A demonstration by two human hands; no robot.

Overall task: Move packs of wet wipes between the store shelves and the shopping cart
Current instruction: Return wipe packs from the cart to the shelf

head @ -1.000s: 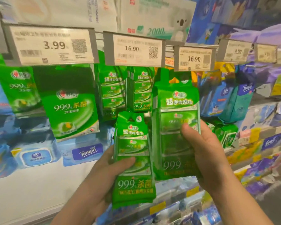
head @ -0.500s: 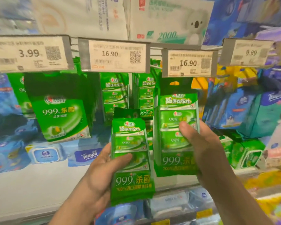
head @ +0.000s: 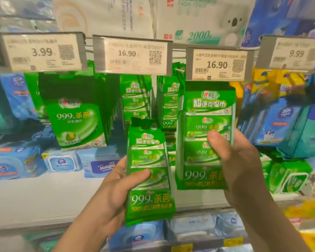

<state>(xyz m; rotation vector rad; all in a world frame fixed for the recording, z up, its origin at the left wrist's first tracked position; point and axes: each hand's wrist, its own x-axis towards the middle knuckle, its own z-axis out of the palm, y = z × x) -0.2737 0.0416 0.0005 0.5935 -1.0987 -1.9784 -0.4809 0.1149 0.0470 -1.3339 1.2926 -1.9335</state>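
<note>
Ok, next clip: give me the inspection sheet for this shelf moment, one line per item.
Surface: white shelf board under the hanging packs, mostly bare at the front.
Job's things: two green wet wipe multipacks, the lower pack and the higher pack raised just under the right 16.90 price tag.
Clutter: more green packs on hooks; blue wipe packs on the shelf.
Grippers: left hand grips the lower pack; right hand grips the higher pack.
Cables: nothing seen.
Surroundings: tissue boxes above; shopping cart not in view.
</note>
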